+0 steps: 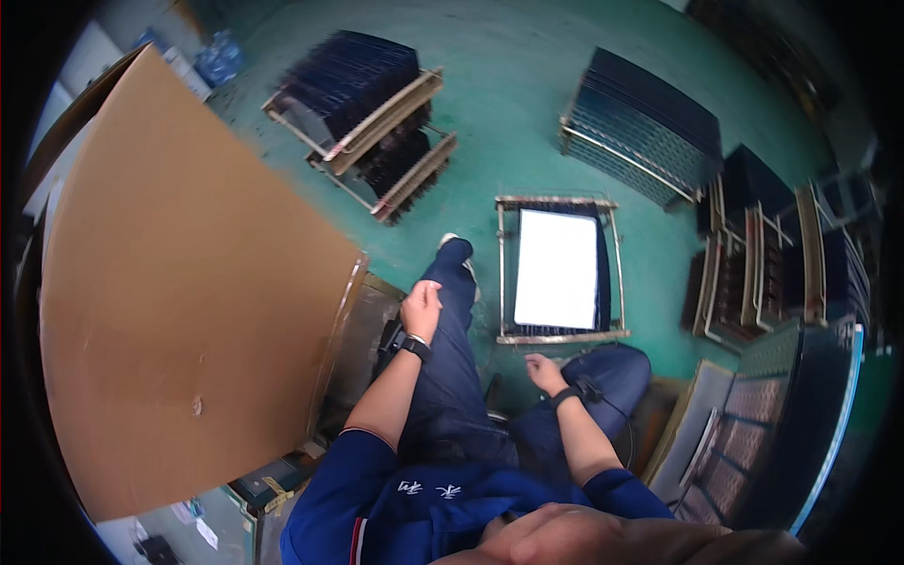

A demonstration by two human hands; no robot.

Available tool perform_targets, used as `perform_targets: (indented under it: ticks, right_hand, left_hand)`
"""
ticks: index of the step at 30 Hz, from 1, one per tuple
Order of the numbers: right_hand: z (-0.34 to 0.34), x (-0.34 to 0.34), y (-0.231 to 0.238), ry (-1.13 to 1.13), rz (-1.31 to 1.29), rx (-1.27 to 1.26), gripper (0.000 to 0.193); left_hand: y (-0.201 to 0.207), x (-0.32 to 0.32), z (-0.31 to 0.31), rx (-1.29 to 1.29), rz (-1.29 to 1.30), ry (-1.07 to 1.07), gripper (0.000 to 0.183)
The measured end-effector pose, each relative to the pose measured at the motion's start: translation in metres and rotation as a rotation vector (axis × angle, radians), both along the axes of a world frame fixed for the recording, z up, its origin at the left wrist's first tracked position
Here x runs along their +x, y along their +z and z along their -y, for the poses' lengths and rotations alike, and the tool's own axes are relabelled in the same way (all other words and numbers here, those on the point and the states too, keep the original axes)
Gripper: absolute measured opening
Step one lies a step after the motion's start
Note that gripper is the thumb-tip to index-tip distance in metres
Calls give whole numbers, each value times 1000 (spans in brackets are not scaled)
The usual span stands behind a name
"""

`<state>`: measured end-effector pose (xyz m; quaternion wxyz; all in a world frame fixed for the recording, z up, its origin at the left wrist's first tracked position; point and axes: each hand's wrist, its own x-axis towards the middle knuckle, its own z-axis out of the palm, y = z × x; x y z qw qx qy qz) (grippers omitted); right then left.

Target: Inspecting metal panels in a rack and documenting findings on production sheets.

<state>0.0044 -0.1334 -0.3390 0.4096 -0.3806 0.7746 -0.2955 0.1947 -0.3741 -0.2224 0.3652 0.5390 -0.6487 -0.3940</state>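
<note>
My left hand (pixel 422 311) hovers over my left thigh, its fingers curled in, with nothing visible in them. My right hand (pixel 545 375) is above my right thigh, near the front bar of a low metal rack (pixel 502 273); its fingers are loosely apart and hold nothing I can see. Inside that rack, a bright white rectangular sheet (pixel 556 268) lies on top of dark panels (pixel 603 273). Neither hand touches the rack or the sheet. Both wrists wear dark bands.
A large brown cardboard sheet (pixel 188 292) stands close on my left. Racks of dark panels (pixel 353 80) sit ahead to the left, with a panel stack (pixel 645 122) ahead to the right. More racks (pixel 753 245) line the right, and a tilted panel rack (pixel 753 424) is beside me.
</note>
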Motion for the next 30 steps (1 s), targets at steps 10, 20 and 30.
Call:
perform_targets:
  ticks: [10,20,30]
  right_hand:
    - [-1,17,-19,24,11,-39,21]
    - [-4,20,-25,17,-19,-66,21]
    - [24,-3,21,-376,498,-140,23]
  left_hand:
    - [8,-2,-7,19,-2,-25,22]
    - [14,-1,-10,36,22,-37,21]
    - [6,4,-2,281,-64,-69,23]
